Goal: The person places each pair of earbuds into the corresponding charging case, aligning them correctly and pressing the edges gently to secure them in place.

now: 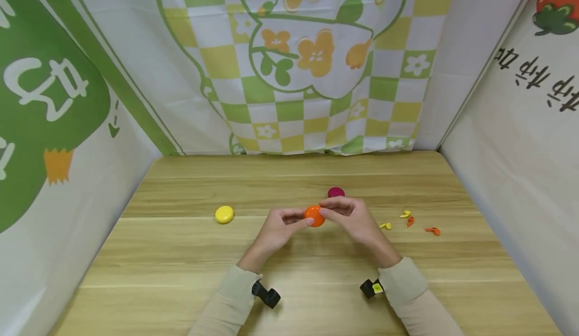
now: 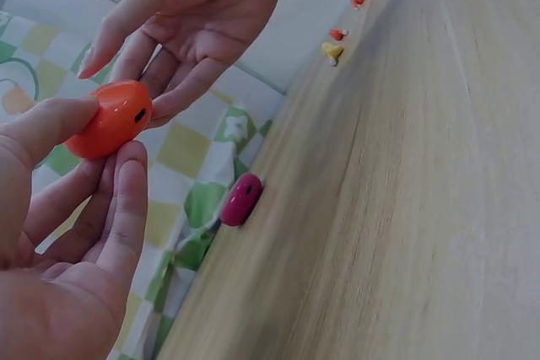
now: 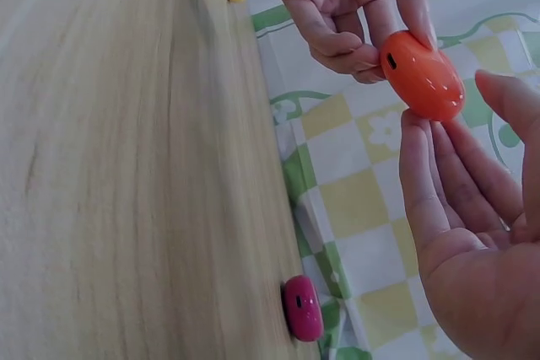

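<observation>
An orange earbud charging case (image 1: 314, 216), rounded and glossy, is held up above the table with its lid closed. My left hand (image 1: 279, 229) pinches it between thumb and fingers from the left. On the other side is my right hand (image 1: 355, 219), its fingertips touching the case's edge while its thumb stands slightly apart in the right wrist view. A small dark port shows on the orange case (image 3: 422, 75) there. Behind the right hand a magenta case (image 1: 335, 192) rests on the table, partly hidden in the head view.
A yellow case (image 1: 224, 214) lies on the wooden table (image 1: 181, 265) to the left. Several loose earbuds lie right of the right hand: yellow earbuds (image 1: 405, 214) and orange earbuds (image 1: 432, 231). Printed cloth (image 1: 289, 120) hangs behind the table's far edge.
</observation>
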The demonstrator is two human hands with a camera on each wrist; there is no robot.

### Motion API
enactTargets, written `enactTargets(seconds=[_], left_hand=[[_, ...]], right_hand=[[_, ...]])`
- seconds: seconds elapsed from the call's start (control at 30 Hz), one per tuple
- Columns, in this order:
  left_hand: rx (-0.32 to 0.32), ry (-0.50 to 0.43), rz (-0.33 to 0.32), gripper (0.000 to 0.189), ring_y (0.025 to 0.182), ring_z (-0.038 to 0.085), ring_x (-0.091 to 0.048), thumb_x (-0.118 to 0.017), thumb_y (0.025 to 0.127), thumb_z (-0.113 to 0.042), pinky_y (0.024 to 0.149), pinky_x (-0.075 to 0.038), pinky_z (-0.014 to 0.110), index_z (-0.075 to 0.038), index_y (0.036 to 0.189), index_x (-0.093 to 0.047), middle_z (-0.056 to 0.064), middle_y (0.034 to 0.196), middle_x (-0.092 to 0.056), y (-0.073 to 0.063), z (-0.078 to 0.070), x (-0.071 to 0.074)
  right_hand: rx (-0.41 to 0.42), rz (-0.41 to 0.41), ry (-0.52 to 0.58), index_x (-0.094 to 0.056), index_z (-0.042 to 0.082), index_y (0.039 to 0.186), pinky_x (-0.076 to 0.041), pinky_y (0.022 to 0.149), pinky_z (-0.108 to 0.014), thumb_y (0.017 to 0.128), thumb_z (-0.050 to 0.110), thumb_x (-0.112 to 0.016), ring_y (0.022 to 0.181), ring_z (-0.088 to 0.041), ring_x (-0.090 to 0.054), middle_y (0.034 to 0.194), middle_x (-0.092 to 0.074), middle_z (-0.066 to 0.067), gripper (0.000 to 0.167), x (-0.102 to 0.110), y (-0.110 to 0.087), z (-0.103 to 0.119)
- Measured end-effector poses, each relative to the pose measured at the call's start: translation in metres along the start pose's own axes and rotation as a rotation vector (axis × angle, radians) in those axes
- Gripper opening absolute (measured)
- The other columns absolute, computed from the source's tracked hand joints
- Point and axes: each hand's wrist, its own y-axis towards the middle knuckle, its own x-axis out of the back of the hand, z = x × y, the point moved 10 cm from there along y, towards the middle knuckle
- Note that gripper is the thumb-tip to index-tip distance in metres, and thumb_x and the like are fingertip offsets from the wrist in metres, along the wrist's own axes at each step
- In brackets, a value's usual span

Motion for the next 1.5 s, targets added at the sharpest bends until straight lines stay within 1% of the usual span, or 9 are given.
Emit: enactTargets(seconds=[0.13, 0.3, 0.43, 0.7, 0.97, 1.17, 1.3, 1.4, 1.5], left_hand=[[-0.028, -0.004, 0.029, 0.029, 0.098, 0.011, -0.077, -0.079, 0.097, -0.014, 0.097, -0.063, 0.044, 0.003, 0.120, -0.077, 0.022, 0.119, -0.078, -0.001, -0.003, -0.005], [-0.076, -0.017, 0.054, 0.029, 0.097, 0.009, -0.077, -0.077, 0.098, -0.011, 0.094, -0.064, 0.042, 0.006, 0.122, -0.075, 0.026, 0.120, -0.076, 0.000, -0.004, -0.008], [-0.081, -0.021, 0.053, 0.029, 0.096, 0.009, -0.077, -0.077, 0.097, -0.011, 0.092, -0.065, 0.038, 0.005, 0.121, -0.076, 0.025, 0.119, -0.077, 0.000, -0.003, -0.008], [-0.067, -0.034, 0.039, 0.029, 0.093, 0.008, -0.076, -0.079, 0.094, -0.005, 0.086, -0.063, 0.023, 0.008, 0.120, -0.075, 0.028, 0.118, -0.076, 0.000, -0.004, -0.010], [-0.078, -0.065, 0.039, 0.030, 0.092, 0.006, -0.076, -0.079, 0.092, 0.000, 0.086, -0.063, 0.023, 0.012, 0.119, -0.074, 0.032, 0.118, -0.074, -0.001, -0.007, -0.012], [-0.101, -0.087, 0.026, 0.031, 0.094, 0.007, -0.077, -0.080, 0.091, 0.002, 0.086, -0.064, 0.024, 0.012, 0.120, -0.074, 0.032, 0.121, -0.073, -0.002, -0.011, -0.011], [-0.121, -0.064, 0.015, 0.030, 0.096, 0.008, -0.077, -0.081, 0.091, 0.000, 0.085, -0.064, 0.024, 0.009, 0.119, -0.075, 0.030, 0.120, -0.075, -0.002, -0.012, -0.009], [-0.118, -0.053, 0.010, 0.031, 0.095, 0.008, -0.077, -0.082, 0.091, -0.002, 0.084, -0.064, 0.023, 0.008, 0.119, -0.076, 0.028, 0.120, -0.075, -0.002, -0.010, -0.008], [-0.103, -0.053, 0.007, 0.032, 0.093, 0.007, -0.076, -0.082, 0.091, -0.003, 0.082, -0.063, 0.022, 0.009, 0.119, -0.076, 0.028, 0.120, -0.076, -0.001, -0.007, -0.008]], right_hand=[[0.063, 0.011, -0.032, -0.079, 0.005, 0.116, -0.063, 0.085, -0.027, 0.096, 0.017, -0.080, 0.094, -0.014, -0.077, 0.112, -0.080, -0.007, 0.024, 0.000, 0.001, 0.007], [0.111, 0.015, -0.045, -0.080, 0.005, 0.112, -0.064, 0.082, -0.027, 0.095, 0.015, -0.080, 0.091, -0.014, -0.077, 0.109, -0.080, -0.013, 0.019, 0.000, 0.001, 0.012], [0.119, 0.011, -0.048, -0.081, 0.006, 0.111, -0.064, 0.081, -0.027, 0.096, 0.016, -0.080, 0.090, -0.015, -0.077, 0.109, -0.080, -0.016, 0.018, 0.001, 0.001, 0.012], [0.079, -0.029, -0.078, -0.082, 0.009, 0.110, -0.064, 0.084, -0.033, 0.098, 0.024, -0.078, 0.094, -0.014, -0.076, 0.107, -0.082, -0.011, 0.019, 0.004, 0.002, 0.007], [0.080, -0.049, -0.050, -0.080, 0.001, 0.112, -0.065, 0.082, -0.028, 0.101, 0.021, -0.074, 0.089, -0.013, -0.078, 0.108, -0.081, -0.017, 0.023, 0.008, 0.002, 0.007], [0.070, -0.072, -0.049, -0.081, 0.001, 0.108, -0.067, 0.080, -0.034, 0.101, 0.022, -0.074, 0.083, -0.016, -0.079, 0.103, -0.082, -0.014, 0.024, 0.011, 0.003, 0.006], [0.020, -0.079, -0.068, -0.082, 0.002, 0.106, -0.067, 0.079, -0.034, 0.100, 0.026, -0.076, 0.083, -0.015, -0.078, 0.105, -0.082, -0.014, 0.026, 0.012, 0.004, 0.005], [-0.026, -0.074, -0.101, -0.083, 0.004, 0.108, -0.066, 0.080, -0.030, 0.100, 0.032, -0.076, 0.086, -0.019, -0.078, 0.104, -0.081, -0.014, 0.030, 0.016, 0.001, 0.005], [-0.065, -0.069, -0.135, -0.082, 0.005, 0.112, -0.066, 0.084, -0.032, 0.099, 0.038, -0.075, 0.093, -0.030, -0.079, 0.103, -0.081, -0.017, 0.035, 0.023, -0.004, 0.008]])
